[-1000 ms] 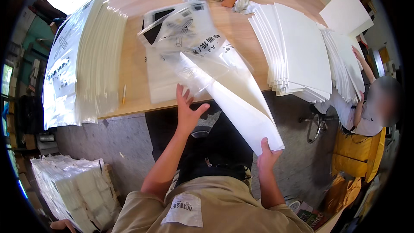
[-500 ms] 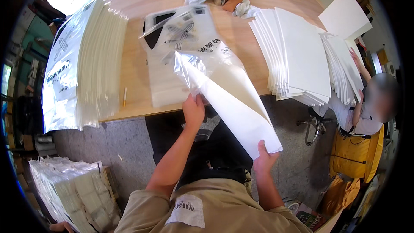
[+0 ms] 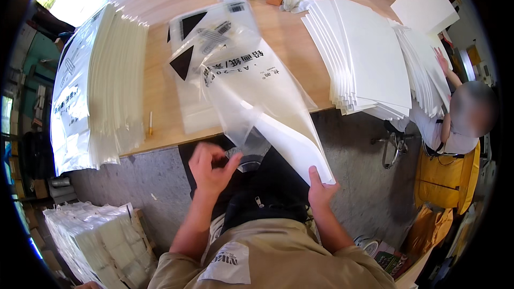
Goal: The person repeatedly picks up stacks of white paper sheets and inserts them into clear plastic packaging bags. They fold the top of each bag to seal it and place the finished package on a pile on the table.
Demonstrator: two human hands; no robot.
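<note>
My right hand (image 3: 320, 191) grips the near corner of a stack of white paper sheets (image 3: 289, 142) that tilts off the edge of the wooden table (image 3: 289, 37). My left hand (image 3: 210, 167) pinches the open end of a clear plastic bag (image 3: 251, 83) with black print, which covers the far part of the sheets. More clear bags (image 3: 195, 83) lie flat on the table under it.
A fanned stack of white sheets (image 3: 369, 53) lies at the right, where another person (image 3: 460, 118) sits. A tall pile of bagged paper (image 3: 93, 85) stands at the left. Wrapped packs (image 3: 91, 241) sit on the floor lower left. Scissors and cloths lie at the far edge.
My left hand has moved from the table edge back toward me and taken hold of the bag's open end. The bag now lies over the sheets, which stay tilted in my right hand.
</note>
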